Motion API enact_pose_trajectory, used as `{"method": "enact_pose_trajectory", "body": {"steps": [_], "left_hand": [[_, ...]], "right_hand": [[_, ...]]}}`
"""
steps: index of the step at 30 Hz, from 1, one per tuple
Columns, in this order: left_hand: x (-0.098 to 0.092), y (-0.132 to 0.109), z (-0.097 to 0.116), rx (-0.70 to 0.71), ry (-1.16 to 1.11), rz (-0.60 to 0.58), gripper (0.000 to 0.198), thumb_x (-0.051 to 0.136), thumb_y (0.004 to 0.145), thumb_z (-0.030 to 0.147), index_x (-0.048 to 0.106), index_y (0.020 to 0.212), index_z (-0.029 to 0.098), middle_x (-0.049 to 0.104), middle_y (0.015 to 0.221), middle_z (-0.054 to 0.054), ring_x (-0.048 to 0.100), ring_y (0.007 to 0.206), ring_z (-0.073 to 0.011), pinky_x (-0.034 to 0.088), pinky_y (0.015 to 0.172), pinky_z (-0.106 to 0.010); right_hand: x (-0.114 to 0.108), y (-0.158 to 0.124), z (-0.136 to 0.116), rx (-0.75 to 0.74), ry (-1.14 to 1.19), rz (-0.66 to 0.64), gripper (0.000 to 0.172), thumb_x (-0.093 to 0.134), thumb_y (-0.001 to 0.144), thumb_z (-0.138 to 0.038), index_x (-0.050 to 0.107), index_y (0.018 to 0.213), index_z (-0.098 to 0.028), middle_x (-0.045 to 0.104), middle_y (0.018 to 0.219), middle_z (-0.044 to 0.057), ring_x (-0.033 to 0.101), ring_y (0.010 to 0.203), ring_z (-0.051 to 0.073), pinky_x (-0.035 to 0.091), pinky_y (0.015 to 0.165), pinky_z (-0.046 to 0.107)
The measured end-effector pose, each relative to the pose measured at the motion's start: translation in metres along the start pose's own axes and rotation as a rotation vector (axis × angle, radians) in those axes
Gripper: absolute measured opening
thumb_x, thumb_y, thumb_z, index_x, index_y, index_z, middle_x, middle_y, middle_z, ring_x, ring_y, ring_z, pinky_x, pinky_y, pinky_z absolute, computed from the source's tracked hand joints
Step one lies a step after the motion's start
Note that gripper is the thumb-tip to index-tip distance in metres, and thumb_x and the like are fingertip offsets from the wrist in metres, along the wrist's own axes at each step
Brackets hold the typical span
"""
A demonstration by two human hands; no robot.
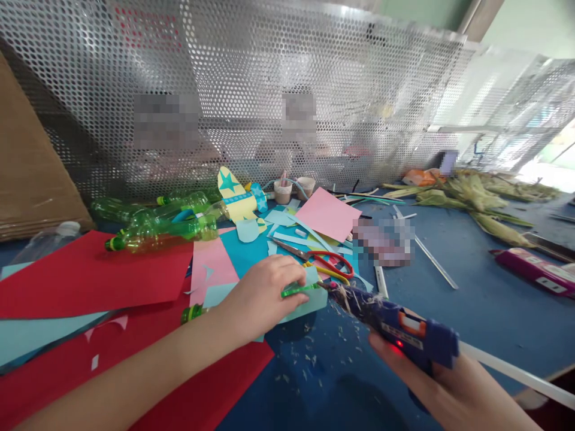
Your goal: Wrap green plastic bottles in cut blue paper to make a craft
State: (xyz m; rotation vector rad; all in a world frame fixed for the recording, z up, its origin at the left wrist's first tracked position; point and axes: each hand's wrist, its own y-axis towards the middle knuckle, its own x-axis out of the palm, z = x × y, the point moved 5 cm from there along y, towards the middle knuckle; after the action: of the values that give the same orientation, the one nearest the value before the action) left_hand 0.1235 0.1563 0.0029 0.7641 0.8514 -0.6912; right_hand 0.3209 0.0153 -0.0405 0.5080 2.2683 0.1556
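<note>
Fingers (pixel 287 286) pinch green strip (pixel 300 290); right hand (pixel 431 371) grips glue gun (pixel 399 329).

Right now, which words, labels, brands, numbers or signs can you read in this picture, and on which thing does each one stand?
No text can be read.
Purple flat packet at the right edge: white labels, print too small.
Blue plastic glue gun in the right hand: orange patch and red light, no letters visible.
Yellow paper plane: a teal star, no words.
Blurred patches on the perforated metal screen and blue table: unreadable.
</note>
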Motion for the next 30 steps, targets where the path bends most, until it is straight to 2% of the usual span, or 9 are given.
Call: {"method": "enact_pose_trajectory", "body": {"steps": [2, 4, 10, 17, 21, 26, 30], "left_hand": [[-0.001, 0.000, 0.000, -0.007, -0.007, 0.004, 0.017, 0.075, 0.075, 0.014, 0.059, 0.076, 0.019, 0.069, 0.089, -0.002, 0.064, 0.090, -0.0215, 0.049, 0.077, -0.033], [-0.002, 0.001, -0.001, -0.019, -0.023, 0.011, 0.016, 0.075, 0.075, 0.014, 0.060, 0.076, 0.020, 0.069, 0.087, -0.001, 0.064, 0.088, -0.0209, 0.048, 0.076, -0.033], [-0.003, 0.003, -0.004, -0.035, -0.053, 0.052, 0.015, 0.075, 0.074, 0.017, 0.061, 0.074, 0.021, 0.070, 0.086, -0.001, 0.065, 0.086, -0.0201, 0.050, 0.075, -0.033], [-0.004, 0.003, -0.004, -0.062, -0.057, 0.039, 0.016, 0.077, 0.073, 0.016, 0.061, 0.073, 0.020, 0.070, 0.084, 0.000, 0.065, 0.085, -0.0197, 0.049, 0.075, -0.032], [-0.006, 0.003, -0.003, -0.065, -0.057, 0.045, 0.014, 0.075, 0.075, 0.018, 0.061, 0.075, 0.021, 0.069, 0.084, 0.000, 0.065, 0.085, -0.0193, 0.049, 0.074, -0.032], [-0.005, 0.003, -0.002, -0.064, -0.046, 0.045, 0.014, 0.074, 0.075, 0.015, 0.061, 0.075, 0.021, 0.069, 0.085, 0.000, 0.064, 0.085, -0.0193, 0.048, 0.074, -0.032], [-0.005, 0.003, -0.003, -0.073, -0.059, 0.033, 0.015, 0.075, 0.075, 0.014, 0.061, 0.075, 0.020, 0.069, 0.085, -0.001, 0.064, 0.086, -0.0195, 0.047, 0.073, -0.031]], "right_hand": [[0.005, -0.004, 0.010, -0.012, -0.014, -0.132, 0.050, 0.063, 0.082, -0.054, 0.070, 0.120, -0.022, 0.069, 0.121, 0.010, 0.073, 0.093, 0.032, 0.063, 0.074, 0.035], [0.008, -0.008, 0.018, -0.029, -0.028, -0.190, 0.054, 0.061, 0.084, -0.052, 0.065, 0.127, -0.021, 0.067, 0.126, 0.011, 0.070, 0.102, 0.033, 0.060, 0.083, 0.037], [0.013, -0.014, 0.022, -0.030, -0.044, -0.188, 0.051, 0.063, 0.084, -0.050, 0.066, 0.124, -0.019, 0.069, 0.123, 0.011, 0.071, 0.102, 0.032, 0.060, 0.084, 0.034], [0.011, -0.013, 0.024, -0.011, -0.086, -0.182, 0.054, 0.060, 0.086, -0.053, 0.063, 0.128, -0.020, 0.068, 0.125, 0.012, 0.070, 0.104, 0.031, 0.059, 0.085, 0.035], [0.013, -0.013, 0.014, -0.064, -0.127, -0.147, 0.051, 0.060, 0.085, -0.054, 0.065, 0.124, -0.021, 0.068, 0.125, 0.011, 0.067, 0.109, 0.033, 0.058, 0.088, 0.038], [0.021, -0.015, 0.000, -0.143, -0.167, 0.034, 0.048, 0.054, 0.085, -0.059, 0.070, 0.115, -0.025, 0.071, 0.119, 0.010, 0.068, 0.107, 0.034, 0.059, 0.087, 0.044], [0.025, -0.016, -0.001, -0.175, -0.177, 0.047, 0.048, 0.053, 0.086, -0.059, 0.067, 0.117, -0.025, 0.071, 0.119, 0.010, 0.069, 0.106, 0.033, 0.060, 0.086, 0.044]]}}
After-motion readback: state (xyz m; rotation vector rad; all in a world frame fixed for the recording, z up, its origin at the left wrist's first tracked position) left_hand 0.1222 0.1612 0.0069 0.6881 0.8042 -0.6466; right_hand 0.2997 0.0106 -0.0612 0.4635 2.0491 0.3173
